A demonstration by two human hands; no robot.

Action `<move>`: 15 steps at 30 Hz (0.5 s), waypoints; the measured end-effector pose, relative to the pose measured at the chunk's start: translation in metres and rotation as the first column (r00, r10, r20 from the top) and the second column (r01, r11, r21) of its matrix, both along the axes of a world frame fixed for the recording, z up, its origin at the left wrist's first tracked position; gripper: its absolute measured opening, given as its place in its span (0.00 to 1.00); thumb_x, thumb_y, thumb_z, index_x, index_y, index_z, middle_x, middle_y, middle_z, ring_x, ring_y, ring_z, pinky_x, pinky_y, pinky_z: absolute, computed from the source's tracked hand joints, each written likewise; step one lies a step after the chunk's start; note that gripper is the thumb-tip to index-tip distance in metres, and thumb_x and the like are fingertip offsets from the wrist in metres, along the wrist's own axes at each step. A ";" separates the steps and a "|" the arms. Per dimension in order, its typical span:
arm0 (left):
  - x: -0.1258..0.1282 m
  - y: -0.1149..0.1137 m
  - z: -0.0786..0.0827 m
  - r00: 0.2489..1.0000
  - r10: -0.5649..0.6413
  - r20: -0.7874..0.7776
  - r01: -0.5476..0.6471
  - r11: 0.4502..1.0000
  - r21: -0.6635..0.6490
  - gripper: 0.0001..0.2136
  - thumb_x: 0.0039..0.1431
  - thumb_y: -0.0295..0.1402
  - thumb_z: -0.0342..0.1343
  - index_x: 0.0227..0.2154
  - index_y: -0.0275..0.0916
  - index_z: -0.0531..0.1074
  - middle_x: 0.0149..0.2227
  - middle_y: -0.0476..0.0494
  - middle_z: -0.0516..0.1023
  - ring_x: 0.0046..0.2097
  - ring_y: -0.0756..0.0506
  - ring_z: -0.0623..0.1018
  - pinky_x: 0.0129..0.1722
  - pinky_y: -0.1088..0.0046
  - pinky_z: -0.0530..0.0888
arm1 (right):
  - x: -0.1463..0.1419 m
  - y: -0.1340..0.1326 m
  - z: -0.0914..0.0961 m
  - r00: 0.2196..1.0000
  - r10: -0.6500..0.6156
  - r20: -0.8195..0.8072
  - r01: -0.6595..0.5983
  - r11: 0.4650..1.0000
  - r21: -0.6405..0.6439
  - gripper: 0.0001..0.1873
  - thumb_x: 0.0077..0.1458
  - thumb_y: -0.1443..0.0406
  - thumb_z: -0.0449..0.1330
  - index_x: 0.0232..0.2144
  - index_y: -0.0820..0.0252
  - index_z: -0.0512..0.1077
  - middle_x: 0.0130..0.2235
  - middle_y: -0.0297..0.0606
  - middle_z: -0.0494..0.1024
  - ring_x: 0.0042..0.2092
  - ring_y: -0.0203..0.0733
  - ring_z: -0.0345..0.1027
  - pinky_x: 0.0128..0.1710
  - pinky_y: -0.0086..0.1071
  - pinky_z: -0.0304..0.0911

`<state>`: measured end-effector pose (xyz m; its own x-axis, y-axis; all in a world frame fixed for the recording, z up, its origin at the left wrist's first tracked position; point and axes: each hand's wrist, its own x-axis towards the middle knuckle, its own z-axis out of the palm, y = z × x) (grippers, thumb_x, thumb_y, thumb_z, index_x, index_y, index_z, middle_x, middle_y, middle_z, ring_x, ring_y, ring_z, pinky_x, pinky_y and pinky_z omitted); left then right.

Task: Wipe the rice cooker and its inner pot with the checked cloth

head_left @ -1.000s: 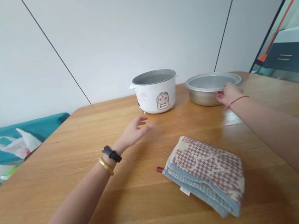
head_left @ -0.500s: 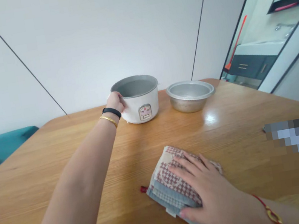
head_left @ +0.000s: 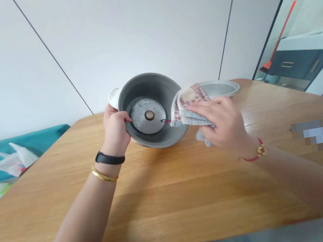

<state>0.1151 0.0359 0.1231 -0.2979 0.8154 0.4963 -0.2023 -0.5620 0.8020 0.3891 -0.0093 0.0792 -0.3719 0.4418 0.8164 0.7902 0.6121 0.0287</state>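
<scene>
A white rice cooker body is tipped toward me on the wooden table, so its grey inside and round heating plate show. My left hand grips its left rim, fingers curled over the edge. My right hand is closed on a folded red-patterned and blue cloth, held at the cooker's right rim. A metal inner pot stands just behind the cloth.
A teal surface at the left holds white plastic bags. White wall panels rise behind the table. At the right an opening shows a dark cabinet and a red-handled broom. A blurred patch lies at the table's right edge.
My left hand has tilted the cooker toward me. My right hand has lifted the cloth off the table and brought it up to the cooker's rim.
</scene>
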 end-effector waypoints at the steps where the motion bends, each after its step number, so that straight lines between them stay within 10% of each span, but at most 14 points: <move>1: 0.004 -0.012 0.003 1.000 -0.018 -0.017 0.018 1.000 0.006 0.21 0.28 0.21 0.51 0.32 0.39 0.71 0.31 0.49 0.74 0.33 0.47 0.72 0.26 0.76 0.64 | -0.010 0.008 0.013 0.995 -0.044 0.093 0.044 0.999 -0.004 0.24 0.60 0.69 0.54 0.57 0.56 0.73 0.55 0.41 0.78 0.53 0.53 0.64 0.54 0.50 0.57; 5: 0.014 -0.038 0.007 0.995 -0.085 -0.048 0.085 0.996 -0.015 0.26 0.27 0.21 0.50 0.37 0.37 0.74 0.32 0.48 0.77 0.34 0.46 0.73 0.25 0.77 0.63 | -0.057 0.033 0.039 0.829 -0.119 0.546 0.254 0.950 -0.179 0.17 0.60 0.73 0.52 0.43 0.65 0.80 0.45 0.53 0.81 0.58 0.61 0.61 0.52 0.54 0.55; 9: 0.015 -0.042 0.005 0.997 -0.073 -0.033 0.073 0.997 0.001 0.31 0.28 0.20 0.50 0.42 0.39 0.76 0.36 0.48 0.79 0.38 0.45 0.75 0.27 0.77 0.66 | -0.082 0.041 0.027 0.762 0.009 0.647 0.338 0.847 -0.410 0.12 0.55 0.69 0.57 0.34 0.66 0.81 0.39 0.56 0.81 0.51 0.61 0.70 0.43 0.45 0.62; 11: 0.016 -0.042 0.003 0.996 -0.078 -0.037 0.078 0.997 0.011 0.31 0.28 0.20 0.50 0.43 0.39 0.76 0.37 0.48 0.80 0.40 0.44 0.76 0.28 0.76 0.67 | -0.090 0.040 0.015 0.844 0.152 0.515 0.245 0.744 -0.622 0.12 0.55 0.65 0.58 0.35 0.63 0.81 0.39 0.53 0.82 0.44 0.56 0.74 0.38 0.39 0.63; 15: 0.021 -0.043 0.001 0.993 -0.098 -0.063 0.100 0.995 0.020 0.27 0.28 0.21 0.50 0.38 0.38 0.75 0.38 0.48 0.79 0.42 0.44 0.76 0.30 0.76 0.68 | -0.118 0.038 -0.006 0.926 0.206 -0.316 -0.373 0.371 -0.851 0.11 0.52 0.63 0.58 0.33 0.63 0.79 0.34 0.45 0.82 0.34 0.47 0.74 0.33 0.34 0.65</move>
